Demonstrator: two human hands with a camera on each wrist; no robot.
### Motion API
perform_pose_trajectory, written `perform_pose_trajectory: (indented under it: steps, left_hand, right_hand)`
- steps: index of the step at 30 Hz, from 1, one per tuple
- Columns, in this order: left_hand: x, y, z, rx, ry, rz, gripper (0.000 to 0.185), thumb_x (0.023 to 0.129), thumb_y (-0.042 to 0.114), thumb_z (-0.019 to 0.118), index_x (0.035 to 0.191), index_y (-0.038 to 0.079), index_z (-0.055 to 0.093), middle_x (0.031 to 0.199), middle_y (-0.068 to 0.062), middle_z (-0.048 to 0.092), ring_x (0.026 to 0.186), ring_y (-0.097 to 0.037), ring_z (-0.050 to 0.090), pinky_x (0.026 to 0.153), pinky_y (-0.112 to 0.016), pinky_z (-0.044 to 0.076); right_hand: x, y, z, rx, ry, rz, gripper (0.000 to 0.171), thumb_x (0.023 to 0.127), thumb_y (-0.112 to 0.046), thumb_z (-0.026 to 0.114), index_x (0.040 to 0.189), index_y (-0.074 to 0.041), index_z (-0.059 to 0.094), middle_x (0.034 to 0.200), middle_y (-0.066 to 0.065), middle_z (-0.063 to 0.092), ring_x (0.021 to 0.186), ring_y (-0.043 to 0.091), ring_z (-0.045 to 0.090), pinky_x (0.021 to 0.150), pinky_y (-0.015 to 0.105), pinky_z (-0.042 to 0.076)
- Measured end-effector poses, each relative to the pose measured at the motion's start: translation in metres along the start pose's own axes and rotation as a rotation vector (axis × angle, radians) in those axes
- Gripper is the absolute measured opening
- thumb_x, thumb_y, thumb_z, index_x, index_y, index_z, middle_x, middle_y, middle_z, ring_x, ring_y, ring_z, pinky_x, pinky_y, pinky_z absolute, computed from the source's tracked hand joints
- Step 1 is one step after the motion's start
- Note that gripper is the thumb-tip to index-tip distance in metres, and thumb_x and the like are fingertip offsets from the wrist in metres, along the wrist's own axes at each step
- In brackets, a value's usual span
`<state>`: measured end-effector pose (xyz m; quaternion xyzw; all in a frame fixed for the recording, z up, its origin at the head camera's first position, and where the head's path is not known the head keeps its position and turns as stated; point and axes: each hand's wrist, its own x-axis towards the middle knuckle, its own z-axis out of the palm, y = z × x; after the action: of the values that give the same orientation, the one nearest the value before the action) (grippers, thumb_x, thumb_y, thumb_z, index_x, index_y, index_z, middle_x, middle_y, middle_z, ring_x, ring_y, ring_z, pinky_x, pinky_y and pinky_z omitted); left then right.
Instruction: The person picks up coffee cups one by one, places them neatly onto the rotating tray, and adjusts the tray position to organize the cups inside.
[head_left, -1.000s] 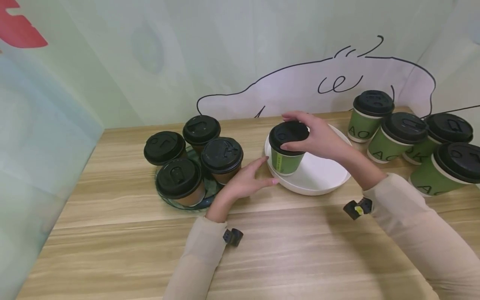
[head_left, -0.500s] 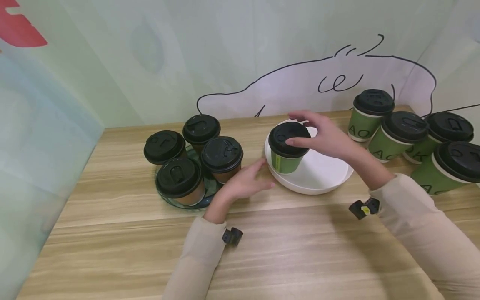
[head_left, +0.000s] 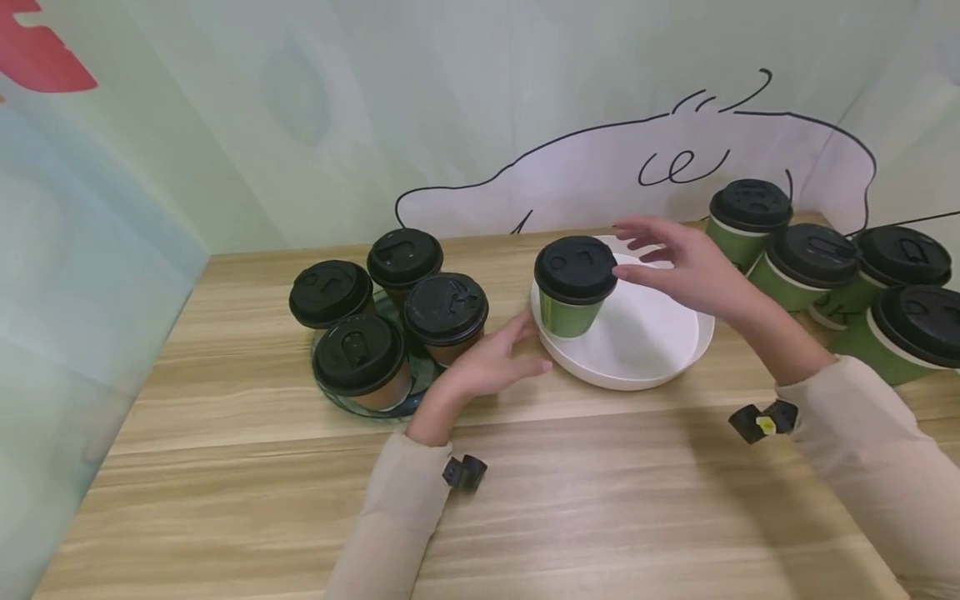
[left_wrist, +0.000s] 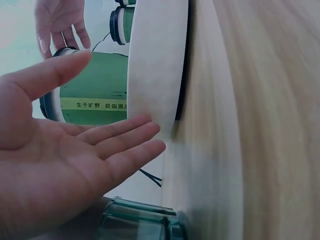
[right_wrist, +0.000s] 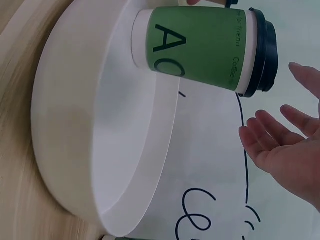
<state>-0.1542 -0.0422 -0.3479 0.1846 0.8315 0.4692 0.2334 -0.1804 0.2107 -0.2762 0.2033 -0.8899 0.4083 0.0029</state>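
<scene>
A green paper coffee cup (head_left: 573,287) with a black lid stands upright in the left part of a round white dish (head_left: 652,367). Just right of its lid is my right hand (head_left: 686,271), fingers spread and apart from the cup, as the right wrist view confirms. My left hand (head_left: 491,362) lies at the dish's left side with its fingers extended. In the left wrist view, the fingertips (left_wrist: 145,142) are at the dish's outer wall, and whether they touch it I cannot tell.
Several brown cups with black lids (head_left: 358,354) stand on a glass plate (head_left: 420,404) at the left. More green cups (head_left: 810,258) are grouped at the right. A printed wall (head_left: 337,125) rises behind the wooden table (head_left: 555,492).
My right hand has let go of the green coffee cup and moved right, away from its lid. My left hand has stayed almost still beside the dish.
</scene>
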Motion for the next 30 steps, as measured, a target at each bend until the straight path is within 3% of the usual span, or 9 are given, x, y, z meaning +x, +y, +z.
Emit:
perform_pose_trajectory:
  steps: [9, 17, 21, 23, 28, 30]
  left_hand:
    - [0.000, -0.001, 0.001, -0.052, 0.002, 0.009, 0.078, 0.088, 0.016, 0.060, 0.147, 0.005, 0.009, 0.148, -0.015, 0.022, 0.133, -0.027, 0.026, 0.106, -0.038, 0.026]
    - [0.000, 0.000, 0.002, -0.061, 0.003, 0.019, 0.076, 0.088, 0.014, 0.060, 0.147, 0.009, 0.012, 0.141, -0.019, 0.034, 0.129, -0.026, 0.033, 0.103, -0.040, 0.031]
    - [0.002, -0.001, 0.003, -0.049, -0.001, 0.029, 0.077, 0.087, 0.011, 0.060, 0.147, 0.007, 0.010, 0.144, -0.019, 0.028, 0.132, -0.026, 0.029, 0.104, -0.037, 0.029]
    - [0.002, -0.001, 0.003, -0.040, -0.003, 0.030, 0.077, 0.088, 0.011, 0.059, 0.146, 0.006, 0.010, 0.146, -0.018, 0.026, 0.132, -0.026, 0.028, 0.105, -0.036, 0.028]
    - [-0.001, 0.001, 0.000, -0.058, 0.005, 0.004, 0.071, 0.088, 0.012, 0.059, 0.145, 0.005, 0.017, 0.142, -0.016, 0.034, 0.130, -0.026, 0.032, 0.103, -0.038, 0.030]
    - [-0.002, 0.001, 0.000, -0.064, 0.007, -0.013, 0.067, 0.089, 0.012, 0.058, 0.144, 0.004, 0.021, 0.139, -0.016, 0.038, 0.128, -0.026, 0.035, 0.102, -0.040, 0.032]
  right_hand:
    - [-0.012, 0.008, -0.011, -0.023, 0.002, 0.092, 0.053, 0.086, -0.020, 0.065, 0.133, -0.005, 0.044, 0.124, 0.014, 0.051, 0.110, 0.027, 0.049, 0.092, 0.044, 0.040]
    - [-0.021, 0.018, -0.018, -0.049, 0.001, 0.159, 0.058, 0.086, -0.027, 0.064, 0.136, -0.009, 0.041, 0.126, 0.012, 0.050, 0.111, 0.025, 0.048, 0.092, 0.044, 0.041]
    - [-0.025, 0.022, -0.020, -0.071, 0.005, 0.169, 0.058, 0.086, -0.027, 0.064, 0.136, -0.011, 0.040, 0.126, 0.011, 0.051, 0.110, 0.024, 0.049, 0.088, 0.027, 0.044]
    - [-0.028, 0.024, -0.022, -0.085, 0.010, 0.171, 0.058, 0.086, -0.026, 0.064, 0.137, -0.011, 0.040, 0.125, 0.011, 0.051, 0.110, 0.023, 0.049, 0.087, 0.026, 0.044]
    - [-0.034, 0.026, -0.027, -0.092, 0.029, 0.187, 0.058, 0.087, -0.025, 0.063, 0.137, -0.009, 0.039, 0.124, 0.015, 0.051, 0.112, 0.027, 0.047, 0.093, 0.046, 0.040]
    - [-0.037, 0.026, -0.029, -0.094, 0.039, 0.191, 0.058, 0.087, -0.025, 0.063, 0.137, -0.008, 0.038, 0.124, 0.017, 0.051, 0.112, 0.028, 0.047, 0.094, 0.049, 0.038]
